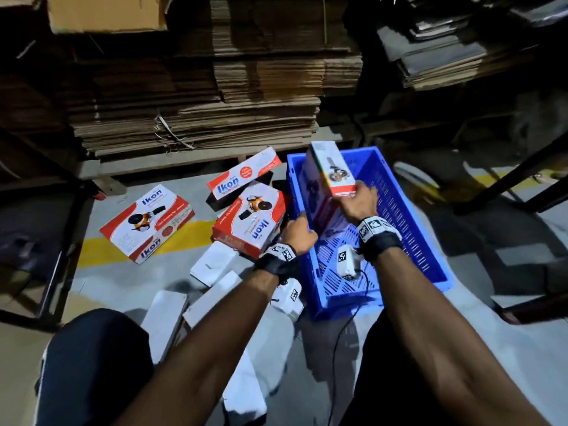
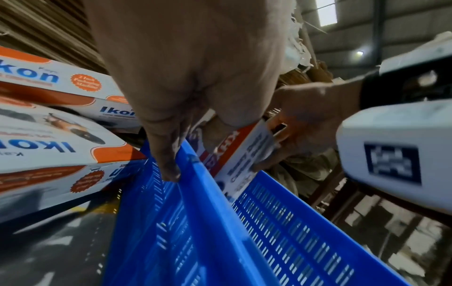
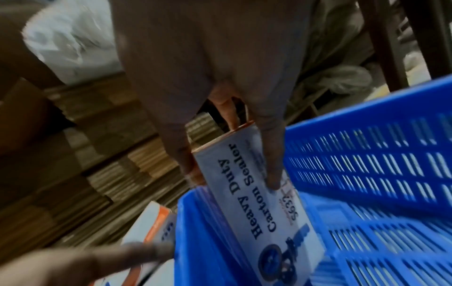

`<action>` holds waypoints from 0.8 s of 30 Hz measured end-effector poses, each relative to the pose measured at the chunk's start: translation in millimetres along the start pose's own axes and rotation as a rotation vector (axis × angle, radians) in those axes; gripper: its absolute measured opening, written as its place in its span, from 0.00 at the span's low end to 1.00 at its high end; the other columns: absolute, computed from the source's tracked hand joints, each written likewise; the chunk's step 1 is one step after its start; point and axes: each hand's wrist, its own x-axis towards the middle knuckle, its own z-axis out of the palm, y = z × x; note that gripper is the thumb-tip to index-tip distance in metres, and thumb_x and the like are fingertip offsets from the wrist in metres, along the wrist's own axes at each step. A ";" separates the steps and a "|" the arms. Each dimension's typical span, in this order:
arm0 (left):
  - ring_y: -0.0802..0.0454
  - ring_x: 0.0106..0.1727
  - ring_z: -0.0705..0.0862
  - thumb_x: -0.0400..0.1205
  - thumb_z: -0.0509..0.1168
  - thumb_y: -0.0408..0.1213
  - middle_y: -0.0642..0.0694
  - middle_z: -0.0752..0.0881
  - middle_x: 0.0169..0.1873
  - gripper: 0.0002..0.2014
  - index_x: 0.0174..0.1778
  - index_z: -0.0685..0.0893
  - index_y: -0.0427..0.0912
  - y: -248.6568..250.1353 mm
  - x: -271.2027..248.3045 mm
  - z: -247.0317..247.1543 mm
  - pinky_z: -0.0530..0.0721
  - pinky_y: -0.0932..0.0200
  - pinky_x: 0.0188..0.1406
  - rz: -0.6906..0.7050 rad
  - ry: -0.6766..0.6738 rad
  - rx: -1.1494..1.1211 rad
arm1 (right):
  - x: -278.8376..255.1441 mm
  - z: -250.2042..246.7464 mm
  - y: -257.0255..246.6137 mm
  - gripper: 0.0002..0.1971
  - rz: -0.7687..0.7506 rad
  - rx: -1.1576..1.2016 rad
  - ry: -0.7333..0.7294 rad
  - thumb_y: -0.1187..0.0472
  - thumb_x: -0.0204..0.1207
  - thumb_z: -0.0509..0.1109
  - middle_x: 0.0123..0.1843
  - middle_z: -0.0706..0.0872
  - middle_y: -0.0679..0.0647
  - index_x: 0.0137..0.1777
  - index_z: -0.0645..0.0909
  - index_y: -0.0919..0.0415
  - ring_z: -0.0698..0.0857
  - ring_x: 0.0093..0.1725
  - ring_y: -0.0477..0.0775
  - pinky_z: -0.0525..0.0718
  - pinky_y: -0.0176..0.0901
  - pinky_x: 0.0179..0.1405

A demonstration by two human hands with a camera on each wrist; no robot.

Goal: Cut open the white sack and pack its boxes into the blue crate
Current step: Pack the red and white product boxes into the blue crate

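Observation:
The blue crate (image 1: 408, 241) sits on the floor ahead of my knees. A white and red box (image 1: 325, 176) stands tilted on end at its far left corner. My right hand (image 1: 361, 199) grips the box's upper end, thumb on one side and fingers (image 3: 271, 164) on the printed face of the box (image 3: 254, 193). My left hand (image 1: 299, 232) is at the crate's left rim (image 2: 208, 193): one digit lies straight along the rim, the others bend onto the box's near edge (image 2: 242, 160). Three more "Ikon" boxes (image 1: 147, 226) (image 1: 244, 176) (image 1: 250, 222) lie on the floor to the left.
Several plain white boxes (image 1: 212, 265) lie by my left forearm. Pale sheeting (image 1: 491, 318) spreads under and right of the crate. Stacked flat cardboard (image 1: 199, 112) fills the back. Dark metal frames stand at left (image 1: 61, 241) and right (image 1: 507, 186). A yellow line (image 1: 190, 238) crosses the floor.

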 end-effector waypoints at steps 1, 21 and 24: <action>0.31 0.59 0.86 0.78 0.63 0.35 0.29 0.86 0.57 0.29 0.77 0.72 0.34 -1.8 4.1 -1.7 0.86 0.41 0.59 0.005 0.019 -0.025 | 1.8 10.7 3.8 0.38 -0.027 -0.015 -0.030 0.40 0.63 0.78 0.67 0.78 0.69 0.69 0.78 0.62 0.78 0.65 0.70 0.76 0.50 0.64; 0.43 0.58 0.89 0.80 0.71 0.32 0.41 0.91 0.54 0.26 0.76 0.81 0.48 -34.6 22.6 -14.6 0.88 0.53 0.57 -0.058 -0.035 -0.204 | 17.8 55.0 17.6 0.39 -0.012 -0.081 -0.214 0.55 0.72 0.82 0.77 0.75 0.64 0.82 0.69 0.56 0.77 0.74 0.67 0.74 0.55 0.73; 0.37 0.64 0.87 0.74 0.73 0.43 0.39 0.88 0.62 0.32 0.76 0.79 0.46 -69.4 20.8 -30.4 0.87 0.42 0.64 -0.151 0.118 -0.146 | 11.8 52.6 -0.9 0.32 -0.070 -0.236 -0.115 0.53 0.74 0.79 0.76 0.72 0.64 0.77 0.74 0.53 0.78 0.71 0.71 0.77 0.61 0.71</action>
